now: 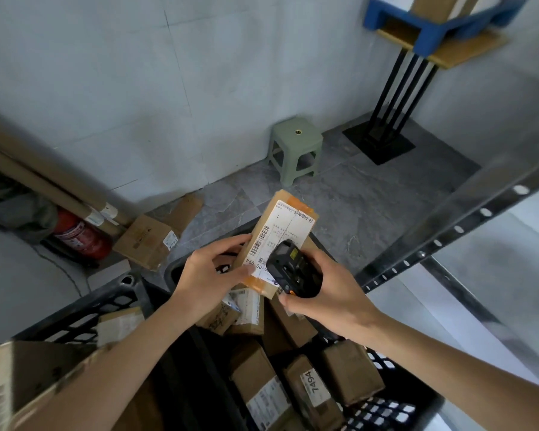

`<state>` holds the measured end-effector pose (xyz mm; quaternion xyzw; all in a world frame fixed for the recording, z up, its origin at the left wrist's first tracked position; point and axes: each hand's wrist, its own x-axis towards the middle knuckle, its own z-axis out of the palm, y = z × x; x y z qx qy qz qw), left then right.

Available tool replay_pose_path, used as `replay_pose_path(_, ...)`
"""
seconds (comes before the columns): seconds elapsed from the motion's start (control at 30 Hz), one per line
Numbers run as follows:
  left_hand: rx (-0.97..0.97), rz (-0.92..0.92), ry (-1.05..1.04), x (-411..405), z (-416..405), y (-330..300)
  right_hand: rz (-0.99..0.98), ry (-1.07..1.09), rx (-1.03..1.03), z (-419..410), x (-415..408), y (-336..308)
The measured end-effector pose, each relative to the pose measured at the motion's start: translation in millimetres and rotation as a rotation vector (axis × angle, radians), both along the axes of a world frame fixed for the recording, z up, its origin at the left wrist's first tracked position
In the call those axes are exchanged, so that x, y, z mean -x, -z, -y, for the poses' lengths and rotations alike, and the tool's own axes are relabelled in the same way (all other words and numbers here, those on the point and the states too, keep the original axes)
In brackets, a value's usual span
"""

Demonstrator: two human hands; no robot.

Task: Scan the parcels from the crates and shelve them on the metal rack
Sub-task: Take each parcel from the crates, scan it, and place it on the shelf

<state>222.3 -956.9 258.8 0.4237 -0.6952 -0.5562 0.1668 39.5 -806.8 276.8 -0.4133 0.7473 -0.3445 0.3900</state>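
My left hand point(210, 276) grips a flat brown cardboard parcel point(288, 217) by its near left edge, holding it up with its white barcode label facing me. My right hand point(327, 298) holds a black handheld scanner point(293, 270) just over the lower right part of that label. Both hover above a black plastic crate point(386, 412) filled with several more brown parcels, one marked 7494 point(311, 381). A grey perforated beam of the metal rack point(455, 228) runs diagonally at the right.
A second black crate point(84, 309) with parcels sits at the left. On the floor lie a cardboard box point(145, 241), a red fire extinguisher point(78, 236) and long cardboard tubes point(44, 178). A green stool point(296, 147) and a black stand point(386, 126) stand by the wall.
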Motion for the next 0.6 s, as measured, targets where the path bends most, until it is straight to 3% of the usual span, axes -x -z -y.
replay_pose_path(0.3, 0.156, -0.087, 0.133, -7, -91, -116, -0.136, 0.023, 0.065, -105, -11, -99)
replay_pose_path(0.6, 0.271, -0.179, 0.229, -26, -245, -253, -0.355, 0.055, 0.186, -293, -34, -251)
